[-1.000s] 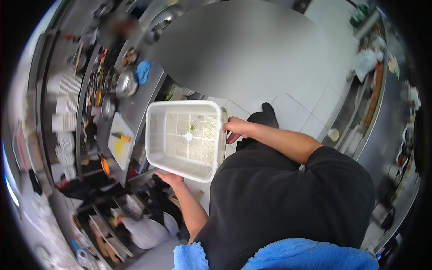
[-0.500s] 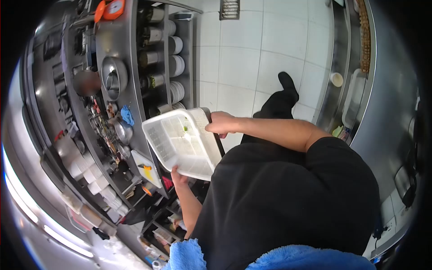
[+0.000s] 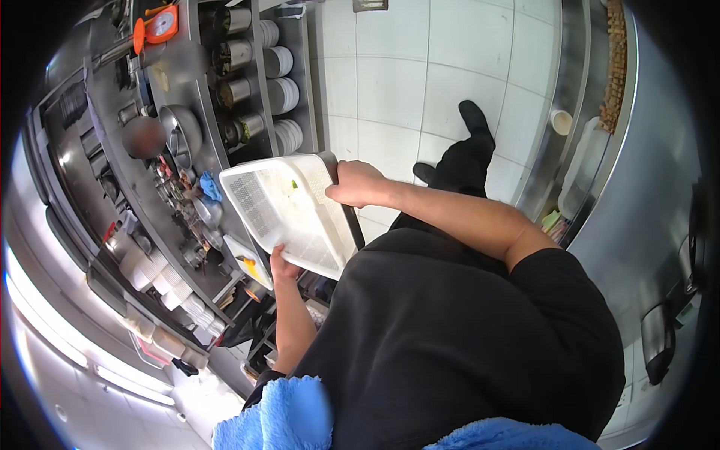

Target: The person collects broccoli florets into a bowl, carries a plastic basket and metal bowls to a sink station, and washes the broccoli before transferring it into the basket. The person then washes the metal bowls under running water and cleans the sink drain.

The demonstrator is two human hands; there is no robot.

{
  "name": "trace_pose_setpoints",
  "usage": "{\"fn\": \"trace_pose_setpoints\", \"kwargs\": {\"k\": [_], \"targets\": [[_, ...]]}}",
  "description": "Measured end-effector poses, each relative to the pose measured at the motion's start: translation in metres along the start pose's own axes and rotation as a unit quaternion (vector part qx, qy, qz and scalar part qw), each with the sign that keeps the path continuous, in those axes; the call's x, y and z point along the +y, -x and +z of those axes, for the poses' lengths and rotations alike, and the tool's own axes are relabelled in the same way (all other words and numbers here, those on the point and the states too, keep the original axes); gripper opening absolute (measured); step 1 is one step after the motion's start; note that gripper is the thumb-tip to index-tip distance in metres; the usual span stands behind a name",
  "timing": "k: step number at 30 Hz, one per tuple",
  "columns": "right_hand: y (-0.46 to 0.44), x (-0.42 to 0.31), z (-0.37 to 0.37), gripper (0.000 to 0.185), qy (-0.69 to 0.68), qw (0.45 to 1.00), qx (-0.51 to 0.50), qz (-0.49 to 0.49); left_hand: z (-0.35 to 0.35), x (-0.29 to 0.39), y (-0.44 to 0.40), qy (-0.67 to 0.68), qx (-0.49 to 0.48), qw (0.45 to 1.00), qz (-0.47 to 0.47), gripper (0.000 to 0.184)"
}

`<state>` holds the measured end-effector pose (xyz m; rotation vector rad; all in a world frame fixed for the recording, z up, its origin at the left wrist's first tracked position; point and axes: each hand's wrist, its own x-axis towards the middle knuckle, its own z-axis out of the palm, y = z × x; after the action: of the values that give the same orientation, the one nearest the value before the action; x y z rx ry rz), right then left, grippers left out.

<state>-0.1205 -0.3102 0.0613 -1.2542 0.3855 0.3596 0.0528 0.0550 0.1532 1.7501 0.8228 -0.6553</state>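
Note:
A white perforated plastic basket [image 3: 262, 191] is held tilted in front of my body, its open side facing up and left. Small green scraps [image 3: 294, 184] cling to its inner surface. My right hand [image 3: 358, 184] is closed around the rim at the far right corner. At the near left corner my left hand [image 3: 284, 264] grips the rim with the thumb on top. A dark edge [image 3: 351, 223] shows under the basket's right side; whether it is a second container I cannot tell.
On the left, a steel counter holds a metal bowl [image 3: 180, 135], a blue cloth [image 3: 211, 186], a white cutting board [image 3: 247, 260] and an orange scale [image 3: 160, 25]. Stacked white plates [image 3: 283, 96] fill the shelf below. A steel counter [image 3: 652, 150] runs along the right. White tiles cover the floor.
The basket and both hands have shifted slightly left and up in view. The surroundings have turned a little, and a second foot now shows. Both hands keep their grip.

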Motion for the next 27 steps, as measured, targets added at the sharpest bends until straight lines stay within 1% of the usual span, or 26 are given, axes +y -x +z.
{"fn": "trace_pose_setpoints", "kwargs": {"k": [2,6,9,12,14,15,16,18,19,20,22,24,26,27], "targets": [[0.009,-0.011,-0.004,0.035,-0.001,1.0,-0.005,0.002,-0.007,-0.001,-0.01,0.01,-0.021,1.0,-0.001,0.055],[0.01,-0.023,0.003,0.033,0.044,0.999,-0.001,0.019,-0.021,-0.011,-0.024,0.041,-0.04,0.998,0.005,0.056],[0.008,-0.027,0.015,0.033,0.041,0.999,0.005,0.033,-0.055,-0.028,-0.057,0.099,-0.094,0.99,-0.021,0.059],[0.002,-0.029,0.032,0.034,0.014,0.999,0.008,0.051,-0.052,-0.037,-0.042,0.168,-0.105,0.98,0.035,0.062],[0.004,-0.044,0.049,0.037,-0.007,0.998,0.007,0.064,-0.058,-0.04,-0.033,0.246,-0.136,0.958,0.06,0.067],[0.004,-0.055,0.061,0.044,-0.016,0.999,0.011,0.051,-0.068,-0.044,-0.032,0.292,-0.145,0.942,0.076,0.069],[-0.003,-0.058,0.07,0.05,-0.016,0.998,-0.016,0.063,-0.075,-0.051,-0.033,0.343,-0.145,0.925,0.077,0.072],[-0.021,-0.052,0.099,0.05,-0.027,0.995,-0.032,0.088,-0.102,-0.064,-0.039,0.441,-0.14,0.882,0.085,0.076],[-0.025,-0.053,0.119,0.051,-0.032,0.995,-0.034,0.09,-0.123,-0.081,-0.051,0.463,-0.148,0.867,0.107,0.08],[-0.028,-0.053,0.137,0.051,-0.035,0.995,-0.034,0.091,-0.133,-0.088,-0.047,0.479,-0.129,0.859,0.124,0.083],[-0.047,-0.041,0.178,0.051,-0.025,0.992,-0.053,0.112,-0.165,-0.105,-0.055,0.485,-0.13,0.854,0.136,0.083],[-0.053,-0.039,0.224,0.049,-0.017,0.992,-0.059,0.107,-0.196,-0.124,-0.054,0.496,-0.118,0.844,0.168,0.08],[-0.065,-0.021,0.261,0.047,-0.021,0.991,-0.087,0.095,-0.232,-0.153,-0.063,0.529,-0.139,0.818,0.178,0.077],[-0.072,-0.013,0.28,0.047,-0.028,0.991,-0.096,0.091,-0.251,-0.166,-0.067,0.509,-0.117,0.834,0.176,0.077]]}}
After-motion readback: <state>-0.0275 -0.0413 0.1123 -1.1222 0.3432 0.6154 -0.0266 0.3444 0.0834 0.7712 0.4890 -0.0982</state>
